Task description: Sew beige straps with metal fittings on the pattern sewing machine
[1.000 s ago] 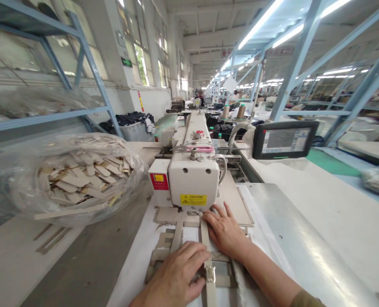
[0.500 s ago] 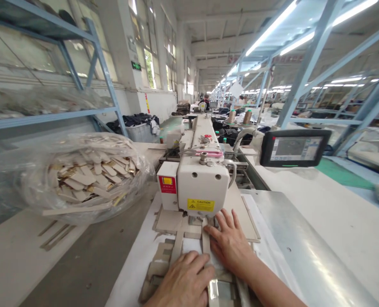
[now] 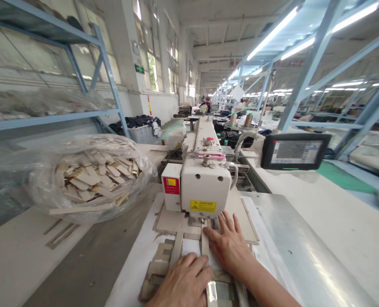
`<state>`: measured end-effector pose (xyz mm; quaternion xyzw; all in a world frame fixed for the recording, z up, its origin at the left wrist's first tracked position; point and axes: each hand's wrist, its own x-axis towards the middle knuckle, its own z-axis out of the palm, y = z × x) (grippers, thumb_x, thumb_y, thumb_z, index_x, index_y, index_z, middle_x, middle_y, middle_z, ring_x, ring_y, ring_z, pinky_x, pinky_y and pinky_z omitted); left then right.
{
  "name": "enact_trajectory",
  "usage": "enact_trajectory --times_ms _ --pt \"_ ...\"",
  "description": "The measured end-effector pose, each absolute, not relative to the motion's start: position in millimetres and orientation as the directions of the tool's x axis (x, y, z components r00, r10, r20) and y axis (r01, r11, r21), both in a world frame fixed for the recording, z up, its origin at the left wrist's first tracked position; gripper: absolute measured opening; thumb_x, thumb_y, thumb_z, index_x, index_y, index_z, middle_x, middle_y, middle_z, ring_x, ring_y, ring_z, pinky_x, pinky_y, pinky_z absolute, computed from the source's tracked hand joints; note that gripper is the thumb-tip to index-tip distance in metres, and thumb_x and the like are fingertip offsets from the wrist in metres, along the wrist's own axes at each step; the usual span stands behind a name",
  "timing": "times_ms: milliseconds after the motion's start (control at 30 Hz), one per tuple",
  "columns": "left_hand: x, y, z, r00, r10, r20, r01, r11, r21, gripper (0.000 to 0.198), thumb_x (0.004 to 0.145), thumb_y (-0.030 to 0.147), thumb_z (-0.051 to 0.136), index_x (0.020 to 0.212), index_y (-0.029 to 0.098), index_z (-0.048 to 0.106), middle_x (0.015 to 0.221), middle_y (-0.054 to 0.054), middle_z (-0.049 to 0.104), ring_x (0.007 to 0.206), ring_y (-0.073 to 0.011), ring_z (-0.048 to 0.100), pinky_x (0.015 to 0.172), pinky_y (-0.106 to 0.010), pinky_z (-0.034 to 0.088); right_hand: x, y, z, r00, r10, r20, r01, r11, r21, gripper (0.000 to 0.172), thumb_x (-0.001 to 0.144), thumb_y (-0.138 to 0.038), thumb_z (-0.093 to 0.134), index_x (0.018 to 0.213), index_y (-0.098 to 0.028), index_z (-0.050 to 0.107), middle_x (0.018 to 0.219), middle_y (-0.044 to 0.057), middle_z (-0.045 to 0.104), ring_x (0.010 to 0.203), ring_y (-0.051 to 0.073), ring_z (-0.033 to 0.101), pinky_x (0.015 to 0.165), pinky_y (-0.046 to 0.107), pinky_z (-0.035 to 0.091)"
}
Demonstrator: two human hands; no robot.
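Note:
A beige strap [image 3: 205, 244] runs lengthwise under the white sewing machine head [image 3: 205, 183]. My right hand [image 3: 232, 249] lies flat beside the machine's needle area, fingers spread, its thumb or index tip touching the strap's far end. Closer to me, my left hand [image 3: 183, 279] rests palm down with its fingers laid over the strap. Both hands are on a beige sewing template [image 3: 172, 222] with cut-out slots, set on a white sheet [image 3: 130, 260]. A shiny piece [image 3: 212, 291] shows at the strap's near end. The needle itself is hard to make out.
Left of the machine, a clear plastic bag [image 3: 144, 170] holds many beige tabs with gold-coloured metal parts. Narrow beige strips [image 3: 61, 235] lie on the table before it. A control screen [image 3: 294, 151] stands at the right, and a blue shelf rack [image 3: 109, 76] at the left.
The camera view has shifted slightly, so the machine and the bag sit a little further right. Both hands stay in nearly the same place on the strap and template.

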<state>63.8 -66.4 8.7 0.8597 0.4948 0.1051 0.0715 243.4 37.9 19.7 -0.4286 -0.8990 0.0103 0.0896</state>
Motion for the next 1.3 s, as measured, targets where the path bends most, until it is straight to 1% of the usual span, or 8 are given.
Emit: enact_trajectory --times_ms 200,367,467,600,700,867,1100,1300 --pt "54 -68 1 0.501 0.853 0.145 0.834 -0.521 0.182 0.019 0.091 0.027 0.073 0.106 0.022 0.063 0.120 0.000 0.068 0.102 -0.0216 0.060 0.089 -0.031 0.052 238 32 18 -0.633 0.759 0.154 0.753 0.649 -0.107 0.035 0.098 -0.033 0.061 0.132 -0.034 0.067 0.151 0.021 0.046 0.150 0.044 0.020 0.120 0.068 0.013" --pt "59 -69 -11 0.562 0.789 0.248 0.800 -0.595 0.078 0.016 0.097 0.035 0.067 0.104 0.021 0.062 0.115 0.000 0.067 0.094 -0.0199 0.058 0.080 -0.031 0.050 248 27 15 -0.623 0.764 0.167 0.767 0.638 -0.061 0.039 0.094 -0.022 0.063 0.131 -0.035 0.068 0.159 0.023 0.034 0.150 0.046 0.014 0.118 0.070 0.015" --pt "65 -67 -8 0.538 0.817 0.206 0.820 -0.564 0.096 0.018 0.098 0.036 0.065 0.107 0.021 0.063 0.120 -0.002 0.067 0.099 -0.0214 0.058 0.084 -0.032 0.051 251 32 18 -0.612 0.779 0.134 0.782 0.622 -0.046 0.042 0.095 -0.021 0.062 0.134 -0.035 0.067 0.160 0.023 0.033 0.150 0.046 0.013 0.119 0.069 0.015" --pt "64 -65 1 0.466 0.878 0.109 0.860 -0.479 0.176 0.026 0.093 0.029 0.070 0.117 0.021 0.063 0.128 -0.003 0.065 0.109 -0.0236 0.057 0.095 -0.034 0.050 243 38 24 -0.609 0.787 0.101 0.781 0.617 -0.102 0.037 0.099 -0.032 0.059 0.136 -0.036 0.065 0.156 0.020 0.040 0.150 0.044 0.017 0.121 0.066 0.013" --pt "58 -66 3 0.442 0.890 0.113 0.869 -0.456 0.192 0.029 0.091 0.026 0.071 0.119 0.021 0.063 0.131 -0.002 0.065 0.112 -0.0242 0.056 0.097 -0.034 0.050 236 38 27 -0.608 0.790 0.082 0.780 0.613 -0.123 0.039 0.100 -0.031 0.057 0.138 -0.037 0.063 0.155 0.018 0.043 0.151 0.043 0.017 0.122 0.065 0.012" --pt "53 -68 -6 0.463 0.859 0.216 0.859 -0.496 0.129 0.030 0.094 0.029 0.069 0.123 0.024 0.062 0.128 -0.002 0.066 0.104 -0.0227 0.057 0.092 -0.032 0.051 243 33 34 -0.593 0.803 -0.066 0.800 0.577 -0.165 0.051 0.096 -0.024 0.055 0.146 -0.034 0.056 0.164 0.018 0.027 0.152 0.042 0.013 0.121 0.063 0.017" --pt "51 -68 -8 0.497 0.823 0.276 0.842 -0.534 0.076 0.022 0.102 0.038 0.056 0.120 0.028 0.062 0.126 -0.001 0.066 0.100 -0.0226 0.058 0.086 -0.031 0.052 283 21 35 -0.623 0.759 -0.190 0.774 0.562 -0.292 0.058 0.098 -0.041 0.051 0.155 -0.030 0.045 0.167 0.009 0.019 0.154 0.033 0.011 0.125 0.055 0.016" --pt "56 -65 8 0.463 0.859 0.220 0.849 -0.501 0.166 0.022 0.102 0.031 0.055 0.123 0.029 0.063 0.129 0.000 0.067 0.105 -0.0231 0.061 0.089 -0.033 0.053 301 19 33 -0.643 0.748 -0.163 0.754 0.581 -0.307 0.057 0.104 -0.049 0.039 0.154 -0.023 0.048 0.166 0.009 0.024 0.154 0.032 0.016 0.126 0.055 0.018"
